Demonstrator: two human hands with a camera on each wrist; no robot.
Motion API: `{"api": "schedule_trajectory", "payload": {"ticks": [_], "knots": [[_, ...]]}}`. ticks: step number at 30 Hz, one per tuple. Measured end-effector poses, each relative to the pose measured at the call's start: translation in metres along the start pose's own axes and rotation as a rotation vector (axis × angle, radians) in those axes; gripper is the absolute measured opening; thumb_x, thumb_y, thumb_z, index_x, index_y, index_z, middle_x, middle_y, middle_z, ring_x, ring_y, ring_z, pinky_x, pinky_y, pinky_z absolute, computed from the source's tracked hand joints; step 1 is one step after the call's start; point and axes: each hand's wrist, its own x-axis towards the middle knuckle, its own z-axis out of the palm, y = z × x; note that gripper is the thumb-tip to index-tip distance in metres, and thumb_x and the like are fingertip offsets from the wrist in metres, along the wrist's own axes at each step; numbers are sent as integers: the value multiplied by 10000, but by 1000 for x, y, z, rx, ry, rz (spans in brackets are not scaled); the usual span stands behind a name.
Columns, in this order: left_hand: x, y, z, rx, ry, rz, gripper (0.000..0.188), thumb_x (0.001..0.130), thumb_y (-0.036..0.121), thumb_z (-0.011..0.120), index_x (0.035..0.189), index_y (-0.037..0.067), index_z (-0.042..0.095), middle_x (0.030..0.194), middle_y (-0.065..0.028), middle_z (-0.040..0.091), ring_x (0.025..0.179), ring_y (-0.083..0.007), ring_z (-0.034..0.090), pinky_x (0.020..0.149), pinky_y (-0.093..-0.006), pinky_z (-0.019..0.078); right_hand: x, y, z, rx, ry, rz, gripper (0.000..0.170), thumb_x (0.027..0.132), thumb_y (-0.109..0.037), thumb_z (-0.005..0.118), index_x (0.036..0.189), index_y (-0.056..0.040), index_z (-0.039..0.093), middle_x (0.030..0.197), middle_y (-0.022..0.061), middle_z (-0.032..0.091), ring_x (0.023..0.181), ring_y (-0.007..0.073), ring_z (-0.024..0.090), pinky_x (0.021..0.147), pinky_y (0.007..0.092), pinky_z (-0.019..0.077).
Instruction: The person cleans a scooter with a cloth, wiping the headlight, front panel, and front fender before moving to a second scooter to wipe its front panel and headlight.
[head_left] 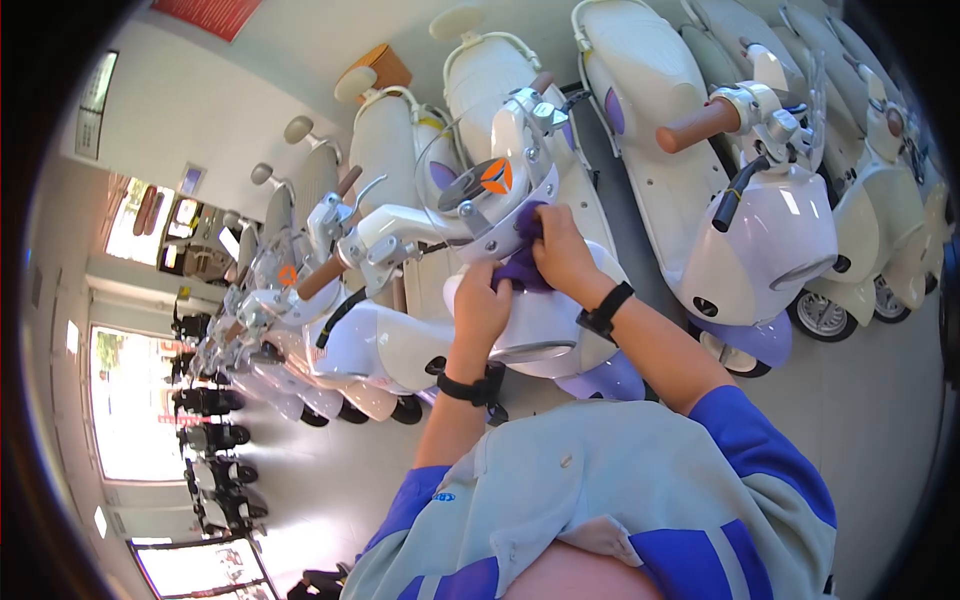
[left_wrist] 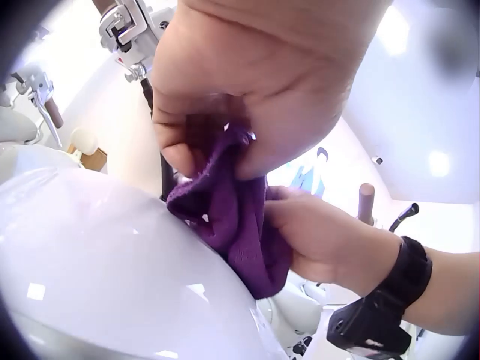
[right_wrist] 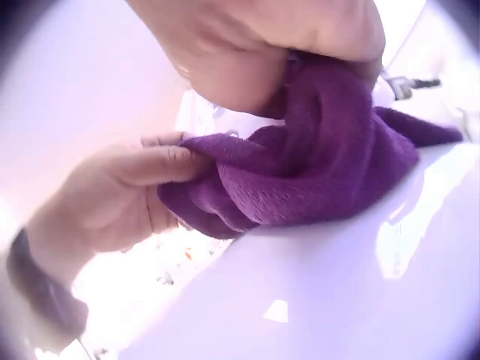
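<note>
Head: purple cloth (head_left: pixel 520 272) bunched at the upper edge of the white scooter front (head_left: pixel 528 328); left hand (head_left: pixel 482 305) and right hand (head_left: pixel 566 258) both on it. Left wrist: left fingers clamped on one end, cloth touching the glossy shell. Right wrist: right fingers clamped on the bunched folds, left thumb pinching the side.

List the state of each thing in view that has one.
White scooter: upright, cloth against its body
Purple cloth: bunched, held by both hands
Left hand: gripping the cloth
Right hand: gripping the cloth
Left wristband: worn
Right wristband: worn
Neighbouring scooter: upright, untouched by either hand
</note>
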Motion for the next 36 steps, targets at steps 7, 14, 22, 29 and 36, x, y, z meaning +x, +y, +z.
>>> {"api": "schedule_trajectory", "payload": {"ticks": [7,14,22,29,36], "knots": [[27,49,-12,-133,-176,14,175,860,89,658,1004,-9,653,927,-214,668,846,-392,640,767,-429,508,58,13,-55,93,246,191,251,834,-79,629,1066,5,674,1051,214,687,1024,383,642,924,426,494],[83,81,27,93,17,222,239,873,56,643,1098,-18,612,955,-223,643,881,-406,616,769,-452,502,178,30,-72,215,249,-33,314,885,-77,608,1189,-15,657,1090,183,693,1028,310,665,925,352,491],[85,81,53,193,59,93,242,873,32,617,1107,-25,599,954,-221,638,890,-409,613,796,-469,498,232,42,-50,714,-479,20,357,945,-154,446,1190,4,652,1082,54,695,949,171,628,895,299,475],[70,73,79,102,-68,-69,216,874,56,615,1076,-22,613,977,-229,650,924,-413,624,808,-463,503,182,65,-53,670,-485,105,375,1034,-242,495,1308,5,566,1168,76,655,1065,135,588,940,277,455],[72,93,36,-20,23,-250,203,889,90,631,1061,-18,622,982,-241,659,912,-423,630,801,-442,505,164,56,-41,508,-221,75,307,1023,-226,523,1224,-5,594,1055,146,689,971,254,653,869,352,483]]}}
